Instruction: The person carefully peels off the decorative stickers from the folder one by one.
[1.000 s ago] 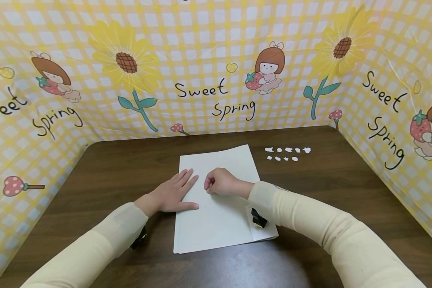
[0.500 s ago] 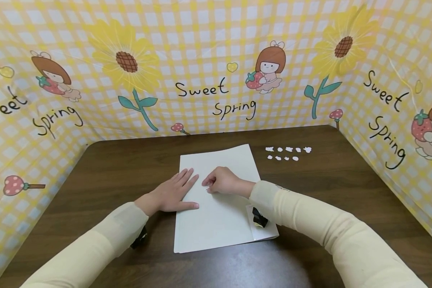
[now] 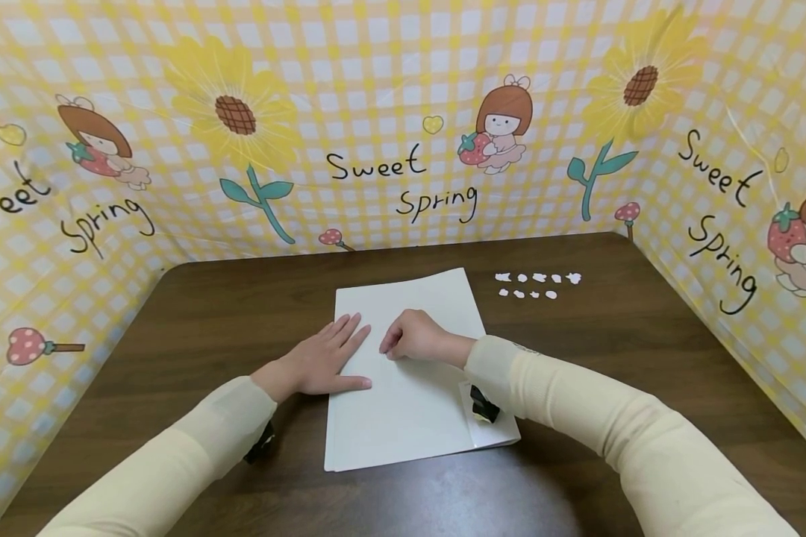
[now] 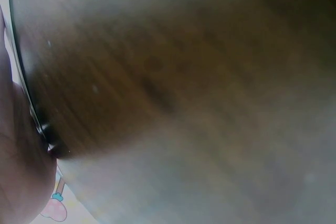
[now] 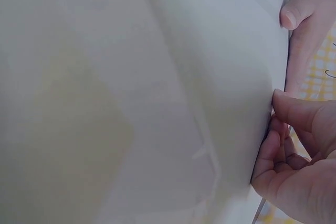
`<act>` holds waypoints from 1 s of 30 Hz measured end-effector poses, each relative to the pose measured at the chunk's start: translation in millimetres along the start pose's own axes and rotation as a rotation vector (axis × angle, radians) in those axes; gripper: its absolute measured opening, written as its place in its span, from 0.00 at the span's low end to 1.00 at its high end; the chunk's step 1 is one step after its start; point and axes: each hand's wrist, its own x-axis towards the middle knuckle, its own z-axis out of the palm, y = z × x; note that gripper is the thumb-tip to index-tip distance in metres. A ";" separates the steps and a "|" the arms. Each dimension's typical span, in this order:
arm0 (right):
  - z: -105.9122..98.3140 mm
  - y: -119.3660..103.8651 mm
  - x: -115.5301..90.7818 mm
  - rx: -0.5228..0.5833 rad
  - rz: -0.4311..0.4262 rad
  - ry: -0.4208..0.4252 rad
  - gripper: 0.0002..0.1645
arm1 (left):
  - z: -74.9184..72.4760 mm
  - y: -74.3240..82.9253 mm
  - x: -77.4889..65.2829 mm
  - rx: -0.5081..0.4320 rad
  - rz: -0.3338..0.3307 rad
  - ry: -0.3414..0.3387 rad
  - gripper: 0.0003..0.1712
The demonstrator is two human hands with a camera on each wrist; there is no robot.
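A white folder-like stack of paper (image 3: 403, 418) lies on the dark wooden table in the head view. My left hand (image 3: 325, 360) rests flat on its left edge, fingers spread and thumb pointing right. Over the middle of the paper, my right hand (image 3: 416, 335) has thumb and forefinger pinched together at the surface, its other fingers curled. The small white piece at these fingertips is mostly hidden now. In the right wrist view, the right hand (image 5: 299, 150) and the left thumb (image 5: 295, 17) show beyond blurred white paper. Only a dark hand edge (image 4: 23, 166) appears in the left wrist view.
Two rows of small white cut-out shapes (image 3: 539, 277) lie on the table (image 3: 228, 313), right of the paper's far end. A clear-looking flap (image 3: 478, 434) sits at the paper's near right corner, by the right wrist's black camera (image 3: 485, 406). Checked cloth (image 3: 376, 89) surrounds the table.
The right thumb and forefinger shift slightly at the same spot. A white bit seen at their tips half a second ago is now mostly covered. The left hand stays in place.
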 end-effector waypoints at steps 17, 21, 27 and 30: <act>-7.8 0.9 -3.4 0.086 0.002 -0.045 0.02 | 2.0 -0.8 0.0 0.001 -0.001 0.004 0.60; -13.2 3.4 -5.5 0.126 -0.004 -0.060 0.01 | 0.7 0.9 -0.4 0.009 -0.012 -0.012 0.61; -21.7 8.7 -10.1 0.190 0.006 -0.042 0.02 | -0.9 1.7 0.0 0.019 -0.004 -0.011 0.60; -26.4 10.2 -13.0 0.187 0.014 -0.025 0.03 | -1.2 2.0 0.2 0.019 0.001 -0.008 0.61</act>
